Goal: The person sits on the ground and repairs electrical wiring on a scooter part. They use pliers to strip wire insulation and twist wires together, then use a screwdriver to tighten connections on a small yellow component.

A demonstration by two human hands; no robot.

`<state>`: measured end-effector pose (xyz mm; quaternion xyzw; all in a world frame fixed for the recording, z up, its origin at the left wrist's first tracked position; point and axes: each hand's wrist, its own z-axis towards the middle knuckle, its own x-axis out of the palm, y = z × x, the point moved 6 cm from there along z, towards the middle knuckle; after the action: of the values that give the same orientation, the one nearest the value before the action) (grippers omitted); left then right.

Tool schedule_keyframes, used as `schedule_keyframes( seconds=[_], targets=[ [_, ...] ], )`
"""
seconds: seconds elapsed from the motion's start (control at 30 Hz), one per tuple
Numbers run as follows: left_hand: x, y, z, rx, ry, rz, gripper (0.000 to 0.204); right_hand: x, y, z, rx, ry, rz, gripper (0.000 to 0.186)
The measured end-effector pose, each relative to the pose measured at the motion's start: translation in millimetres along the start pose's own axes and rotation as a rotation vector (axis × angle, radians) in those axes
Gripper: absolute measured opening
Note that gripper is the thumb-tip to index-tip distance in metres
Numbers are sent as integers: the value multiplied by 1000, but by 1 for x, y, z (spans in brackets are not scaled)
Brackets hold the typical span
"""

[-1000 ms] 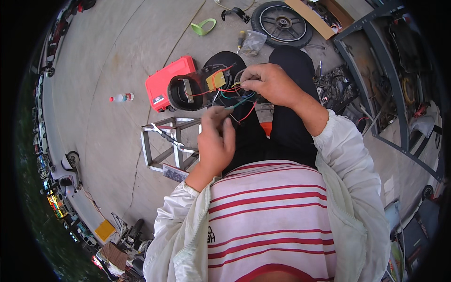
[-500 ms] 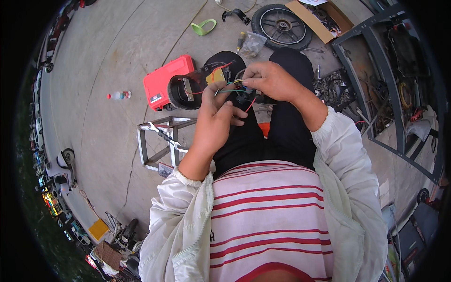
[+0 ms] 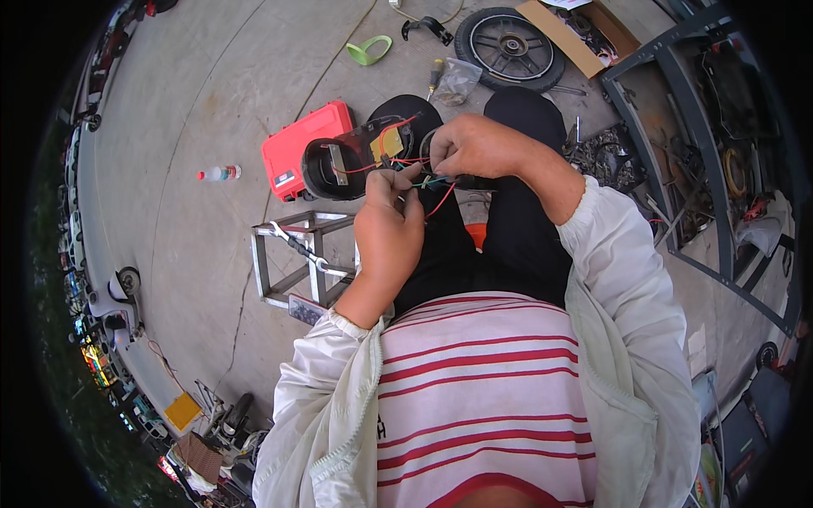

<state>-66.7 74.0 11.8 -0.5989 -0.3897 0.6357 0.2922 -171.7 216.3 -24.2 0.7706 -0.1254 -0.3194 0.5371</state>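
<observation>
Across my knees lies a black plastic housing (image 3: 318, 173) with a rounded open end, a yellow part (image 3: 387, 146) inside it and loose red wires (image 3: 396, 129) coming out. My left hand (image 3: 389, 224) is closed in a pinch on a thin green wire (image 3: 429, 181) beside the housing. Facing it, my right hand (image 3: 478, 146) pinches the same wire bundle near its other end. Another red wire (image 3: 442, 200) dangles below the fingers. The fingers partly hide the wire ends.
A red tool case (image 3: 306, 140) lies beyond the housing, with a metal frame stool (image 3: 284, 284) nearer on the left bearing a wrench (image 3: 296, 245). A wheel (image 3: 483, 51), a screwdriver (image 3: 436, 74) and a clear plastic bag (image 3: 458, 83) lie ahead. At right stands a metal rack (image 3: 669, 85).
My left fingers have closed from a looser, spread pose into a pinch. My right fingertips have come down slightly, and the green wire now runs lower between the hands.
</observation>
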Motion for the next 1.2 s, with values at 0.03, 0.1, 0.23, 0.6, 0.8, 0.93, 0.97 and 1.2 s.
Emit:
schedule_keyframes(
  seconds=[0.03,0.1,0.23,0.6,0.8,0.93,0.97,1.2],
  targets=[
    [-1,-3,1,26,-31,68,23,0,2,1,-8,27,-1,18],
    [-5,-10,2,131,-113,225,23,1,0,2,-13,38,38,16],
    [-11,-27,2,214,-171,459,18,2,-7,3,-39,55,74,15],
    [3,-16,13,284,0,564,15,-1,4,-5,-107,14,9,20],
    [-10,-3,26,13,157,252,17,-5,19,-45,-174,-291,72,32],
    [-10,16,39,-193,322,42,21,9,35,-66,-248,-443,2,36],
    [-9,14,40,-221,348,20,21,13,39,-71,-318,-499,-62,37],
    [-10,7,56,-219,493,80,20,41,28,-79,-335,-444,-235,21]
  ],
)
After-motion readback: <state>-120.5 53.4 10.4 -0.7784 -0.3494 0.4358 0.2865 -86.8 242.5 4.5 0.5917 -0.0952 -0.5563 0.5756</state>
